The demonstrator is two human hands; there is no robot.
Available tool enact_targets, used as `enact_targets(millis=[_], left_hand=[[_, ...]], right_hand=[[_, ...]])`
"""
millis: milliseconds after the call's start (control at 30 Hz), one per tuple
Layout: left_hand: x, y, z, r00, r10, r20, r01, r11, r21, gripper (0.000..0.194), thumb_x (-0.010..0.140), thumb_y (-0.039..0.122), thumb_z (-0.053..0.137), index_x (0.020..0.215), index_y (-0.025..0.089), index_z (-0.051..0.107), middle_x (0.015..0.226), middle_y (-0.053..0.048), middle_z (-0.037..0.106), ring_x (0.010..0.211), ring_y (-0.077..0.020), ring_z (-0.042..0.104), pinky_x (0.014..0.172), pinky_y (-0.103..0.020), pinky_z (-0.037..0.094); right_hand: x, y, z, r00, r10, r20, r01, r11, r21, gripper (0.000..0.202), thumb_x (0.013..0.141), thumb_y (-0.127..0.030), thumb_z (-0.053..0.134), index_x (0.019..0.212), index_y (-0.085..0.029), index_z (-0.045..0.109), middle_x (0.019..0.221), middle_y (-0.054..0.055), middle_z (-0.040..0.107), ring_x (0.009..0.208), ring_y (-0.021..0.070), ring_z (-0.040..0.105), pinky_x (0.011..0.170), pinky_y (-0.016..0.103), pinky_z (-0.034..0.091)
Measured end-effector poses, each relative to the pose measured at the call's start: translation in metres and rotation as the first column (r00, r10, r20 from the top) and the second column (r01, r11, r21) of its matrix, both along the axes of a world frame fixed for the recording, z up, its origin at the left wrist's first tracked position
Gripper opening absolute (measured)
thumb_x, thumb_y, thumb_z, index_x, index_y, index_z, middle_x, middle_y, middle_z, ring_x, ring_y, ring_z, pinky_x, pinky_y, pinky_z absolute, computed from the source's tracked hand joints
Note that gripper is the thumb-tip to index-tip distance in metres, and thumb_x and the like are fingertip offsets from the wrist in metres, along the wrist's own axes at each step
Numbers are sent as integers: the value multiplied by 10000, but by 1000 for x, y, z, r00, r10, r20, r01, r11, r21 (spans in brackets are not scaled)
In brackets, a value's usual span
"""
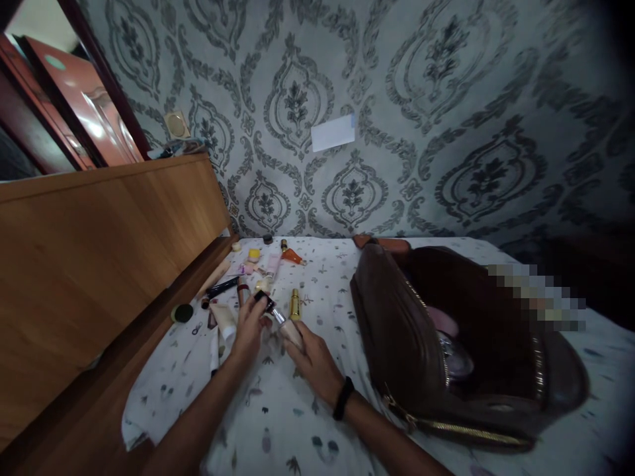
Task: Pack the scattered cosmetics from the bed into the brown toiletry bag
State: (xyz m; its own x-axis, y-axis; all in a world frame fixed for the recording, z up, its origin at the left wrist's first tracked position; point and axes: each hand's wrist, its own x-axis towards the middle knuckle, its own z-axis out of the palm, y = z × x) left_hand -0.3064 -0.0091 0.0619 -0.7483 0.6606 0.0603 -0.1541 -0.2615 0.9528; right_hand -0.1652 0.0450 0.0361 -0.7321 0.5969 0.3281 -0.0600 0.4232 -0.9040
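Note:
My right hand (pixel 313 360), with a dark band at the wrist, holds a small bottle (pixel 291 332) with a beige body and a silver neck, tilted up to the left. My left hand (pixel 249 328) has its fingers closed on the bottle's black cap (pixel 264 301). Just beyond the bottle stands a gold bottle (pixel 295 305). Left of my left hand lies a white tube (pixel 225 322), near a black tube (pixel 223 287) and a pink tube (pixel 272 264). An orange item (pixel 292 256) is farther back.
A large open brown bag (pixel 401 324) fills the right side of the patterned sheet (pixel 327 284), with a few items inside. A wooden board (pixel 114 251) borders the left. Patterned wallpaper covers the wall behind. A dark round lid (pixel 184 313) sits at the sheet's left edge.

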Motion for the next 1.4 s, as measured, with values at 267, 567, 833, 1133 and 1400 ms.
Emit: enact_targets(millis=[267,567,833,1133,1400], left_hand=[[-1,0,-2,986,-117,120,110,992,62,399,696,463,773,947,173,660,775,-7,661,658,-107,620,504,-180,391],[3,1,6,953,-139,270,147,989,-13,549,571,623,801,777,167,575,646,19,614,537,-92,573,404,-167,309],[5,0,2,962,-133,238,145,989,-34,549,569,610,808,735,164,537,595,45,548,485,-67,498,403,-161,292],[6,-4,-3,981,-174,-84,158,973,-170,473,699,597,728,855,189,546,604,76,495,464,-51,425,440,-174,285],[3,-7,2,948,-238,-213,197,960,-197,439,707,574,726,799,198,519,599,79,461,477,-60,416,436,-165,310]], right_hand=[[3,2,6,1000,10,-23,-14,988,-154,243,881,-397,479,915,-165,542,688,-33,456,608,131,441,544,238,362],[3,-1,6,1000,12,-22,-15,986,-163,204,883,-386,488,895,-187,528,683,-32,466,597,131,450,518,228,360],[3,-2,11,1000,-7,-17,5,995,-95,160,865,-340,508,824,-188,532,653,-35,474,595,130,445,540,233,358],[3,-2,9,998,-56,12,56,998,-11,134,864,-313,495,846,-189,543,696,-7,570,626,149,511,577,243,380],[2,-2,7,998,-54,6,54,998,9,111,841,-289,514,816,-190,558,669,-15,556,608,146,495,568,242,377]])
